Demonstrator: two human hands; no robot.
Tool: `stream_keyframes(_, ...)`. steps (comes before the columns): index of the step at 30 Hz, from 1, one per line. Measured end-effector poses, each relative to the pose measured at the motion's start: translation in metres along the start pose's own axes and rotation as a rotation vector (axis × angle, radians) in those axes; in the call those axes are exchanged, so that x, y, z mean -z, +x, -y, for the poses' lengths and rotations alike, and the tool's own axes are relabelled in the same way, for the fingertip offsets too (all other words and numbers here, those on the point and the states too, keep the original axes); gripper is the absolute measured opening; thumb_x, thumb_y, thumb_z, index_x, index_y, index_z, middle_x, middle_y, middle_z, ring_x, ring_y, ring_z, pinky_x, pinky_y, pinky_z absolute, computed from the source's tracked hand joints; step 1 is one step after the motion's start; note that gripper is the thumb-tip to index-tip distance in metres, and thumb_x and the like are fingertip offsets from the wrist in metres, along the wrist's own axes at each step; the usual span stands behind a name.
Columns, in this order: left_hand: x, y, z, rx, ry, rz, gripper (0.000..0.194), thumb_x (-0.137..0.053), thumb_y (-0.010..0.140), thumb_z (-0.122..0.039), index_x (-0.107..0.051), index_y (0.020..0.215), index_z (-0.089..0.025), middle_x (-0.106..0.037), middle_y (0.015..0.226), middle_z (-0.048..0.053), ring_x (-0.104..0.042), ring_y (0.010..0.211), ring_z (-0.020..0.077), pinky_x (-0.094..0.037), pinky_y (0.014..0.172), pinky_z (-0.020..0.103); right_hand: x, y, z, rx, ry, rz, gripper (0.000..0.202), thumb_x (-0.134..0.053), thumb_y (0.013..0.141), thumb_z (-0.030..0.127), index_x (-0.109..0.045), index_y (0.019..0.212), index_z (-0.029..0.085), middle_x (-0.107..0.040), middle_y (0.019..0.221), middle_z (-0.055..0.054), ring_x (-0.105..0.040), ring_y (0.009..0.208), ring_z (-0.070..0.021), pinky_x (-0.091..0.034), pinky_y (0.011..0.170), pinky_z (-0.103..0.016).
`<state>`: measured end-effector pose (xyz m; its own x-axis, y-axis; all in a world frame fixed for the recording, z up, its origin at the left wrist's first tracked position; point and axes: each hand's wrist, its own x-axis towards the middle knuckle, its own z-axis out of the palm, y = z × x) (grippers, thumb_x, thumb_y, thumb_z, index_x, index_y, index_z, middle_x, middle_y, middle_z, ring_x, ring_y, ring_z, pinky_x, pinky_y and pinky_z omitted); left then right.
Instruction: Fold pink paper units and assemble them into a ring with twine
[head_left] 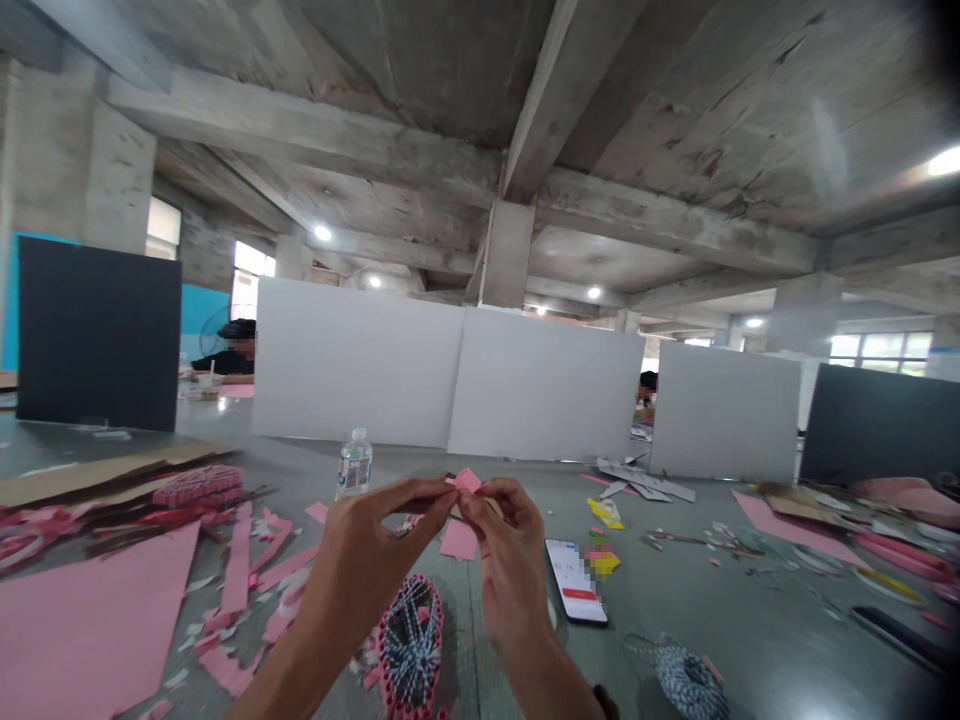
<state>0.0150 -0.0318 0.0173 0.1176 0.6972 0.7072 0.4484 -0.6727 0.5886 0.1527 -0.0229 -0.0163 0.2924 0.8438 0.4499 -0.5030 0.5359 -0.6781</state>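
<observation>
Both my hands meet in front of me above the table, pinching a small folded piece of pink paper [466,481]. My left hand [382,520] grips its left side between thumb and finger; my right hand [499,525] grips it from the right. Just below them a flat pink paper piece [458,540] shows. Under my left wrist stands a pink-rimmed oval form [411,640] laced across with blue-and-white cord. A ball of the same patterned cord [688,680] lies at the lower right.
A clear bottle [355,463] stands beyond my left hand. Right of my hands lie a phone [576,582], yellow scraps [606,513] and scissors [697,543]. Pink sheets [97,620] and cut strips [237,560] cover the left. White panels [360,360] stand across the back; people sit behind.
</observation>
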Motion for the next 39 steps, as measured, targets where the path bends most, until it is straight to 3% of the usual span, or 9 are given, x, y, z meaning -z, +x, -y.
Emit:
stream_keyframes(7, 0.000, -0.002, 0.001, -0.040, 0.061, -0.028, 0.021, -0.066, 0.086, -0.043, -0.080, 0.095, -0.030, -0.082, 0.089, -0.001, -0.076, 0.076, 0.0235, -0.061, 0.080, 0.034, -0.006, -0.002, 0.003, 0.017, 0.008, -0.044, 0.021, -0.087, 0.053, 0.031, -0.068, 0.062, 0.032, -0.066, 0.061, 0.004, -0.065, 0.063, -0.0182, -0.052, 0.062, -0.034)
stream_keyframes(13, 0.000, -0.002, -0.001, -0.089, 0.083, -0.034, 0.019, -0.067, 0.086, -0.045, -0.077, 0.092, -0.030, -0.081, 0.093, -0.001, -0.075, 0.080, 0.0217, -0.061, 0.078, 0.031, -0.006, -0.002, 0.005, 0.001, -0.017, -0.022, 0.021, -0.084, 0.052, 0.036, -0.065, 0.059, 0.041, -0.070, 0.063, 0.006, -0.069, 0.069, -0.0190, -0.050, 0.065, -0.036)
stream_keyframes(16, -0.001, 0.000, -0.001, -0.057, 0.048, -0.046, 0.028, -0.071, 0.082, -0.046, -0.071, 0.105, -0.030, -0.080, 0.094, -0.002, -0.076, 0.082, 0.0209, -0.062, 0.077, 0.031, -0.004, -0.001, 0.005, 0.013, -0.020, -0.040, 0.020, -0.082, 0.053, 0.034, -0.065, 0.059, 0.041, -0.071, 0.068, 0.006, -0.070, 0.075, -0.0192, -0.051, 0.069, -0.035)
stream_keyframes(19, -0.001, 0.002, 0.001, -0.018, -0.020, -0.022, 0.036, -0.071, 0.082, -0.045, -0.065, 0.115, -0.031, -0.080, 0.094, -0.002, -0.076, 0.087, 0.0209, -0.062, 0.081, 0.033, -0.004, -0.001, 0.004, 0.018, 0.003, -0.026, 0.020, -0.084, 0.054, 0.032, -0.066, 0.061, 0.038, -0.069, 0.068, 0.005, -0.069, 0.076, -0.0188, -0.052, 0.071, -0.033)
stream_keyframes(24, 0.000, 0.003, 0.002, -0.006, -0.171, 0.001, 0.030, -0.068, 0.085, -0.036, -0.063, 0.113, -0.029, -0.080, 0.090, -0.002, -0.076, 0.085, 0.0188, -0.062, 0.080, 0.030, -0.008, -0.002, 0.001, -0.022, 0.095, -0.008, 0.027, -0.091, 0.053, 0.026, -0.067, 0.064, 0.023, -0.065, 0.064, 0.005, -0.065, 0.066, -0.0161, -0.055, 0.069, -0.029)
stream_keyframes(27, 0.004, 0.003, 0.000, 0.036, -0.192, -0.015, 0.034, -0.069, 0.084, -0.036, -0.060, 0.115, -0.028, -0.080, 0.087, -0.001, -0.076, 0.083, 0.0193, -0.063, 0.079, 0.030, -0.008, -0.002, 0.000, -0.023, 0.091, 0.042, 0.026, -0.092, 0.058, 0.028, -0.069, 0.070, 0.021, -0.068, 0.072, 0.002, -0.067, 0.074, -0.0175, -0.056, 0.074, -0.028)
stream_keyframes(34, 0.013, 0.004, -0.001, 0.100, -0.223, 0.037, 0.038, -0.070, 0.081, -0.034, -0.054, 0.115, -0.028, -0.080, 0.083, 0.001, -0.076, 0.078, 0.0215, -0.062, 0.072, 0.032, 0.001, -0.003, 0.010, 0.199, -0.252, 0.237, 0.039, -0.084, 0.076, 0.032, -0.071, 0.113, 0.024, -0.074, 0.099, -0.005, -0.070, 0.090, -0.0218, -0.059, 0.080, -0.030)
stream_keyframes(36, 0.013, 0.004, -0.001, 0.098, -0.222, 0.066, 0.040, -0.070, 0.081, -0.032, -0.053, 0.117, -0.029, -0.080, 0.085, 0.000, -0.076, 0.079, 0.0208, -0.062, 0.071, 0.030, 0.003, -0.004, 0.012, 0.258, -0.362, 0.294, 0.038, -0.080, 0.081, 0.030, -0.070, 0.117, 0.024, -0.073, 0.099, -0.004, -0.070, 0.089, -0.0201, -0.058, 0.081, -0.029)
stream_keyframes(39, 0.013, 0.004, 0.000, 0.084, -0.227, 0.067, 0.044, -0.071, 0.080, -0.028, -0.051, 0.118, -0.030, -0.079, 0.085, -0.001, -0.076, 0.076, 0.0189, -0.061, 0.067, 0.027, 0.004, -0.004, 0.013, 0.315, -0.471, 0.280, 0.024, -0.071, 0.087, 0.029, -0.074, 0.111, 0.024, -0.073, 0.096, -0.004, -0.070, 0.085, -0.0185, -0.058, 0.077, -0.027)
